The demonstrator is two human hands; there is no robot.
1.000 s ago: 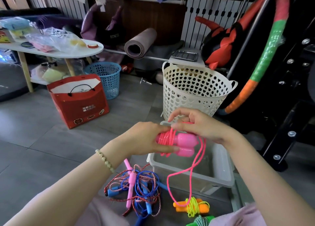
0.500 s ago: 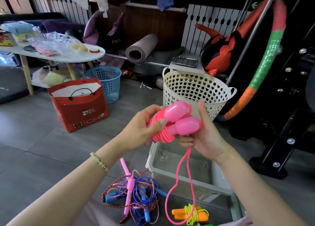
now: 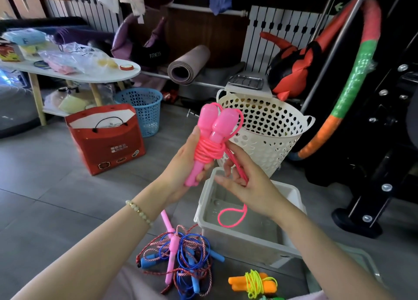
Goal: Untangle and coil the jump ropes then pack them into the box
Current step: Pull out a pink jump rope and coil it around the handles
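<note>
Two hands hold one pink jump rope (image 3: 209, 151) in the air, above the near left corner of the translucent plastic box (image 3: 237, 235). The left hand (image 3: 181, 166) has its grip closed around the lower part of the two pink handles (image 3: 213, 123), which stand side by side, tilted a little to the right, with the thick ends up. Several turns of the pink cord are wound around the middle of the handles. The right hand (image 3: 248, 186) is just beside it, and its grip pinches the free strand of the same cord between thumb and fingers. Below this hand the loose loop (image 3: 230, 218) of the cord hangs over the inside of the box.

In front of the person, left of the box, a tangled pile of ropes (image 3: 181, 259) lies on a dark surface: blue cord, red-and-white braided cord, blue handles and one pink handle. Near it to the right lies an orange-handled rope (image 3: 253, 284), with its yellow-green cord wound around the handles.

A bead bracelet (image 3: 139, 211) is on the left wrist. Behind the hands stands a white perforated basket (image 3: 273, 130). More to the left a red paper bag (image 3: 106, 141) and a blue basket (image 3: 142, 109) stand on the floor, near a white tabletop (image 3: 90, 76).
</note>
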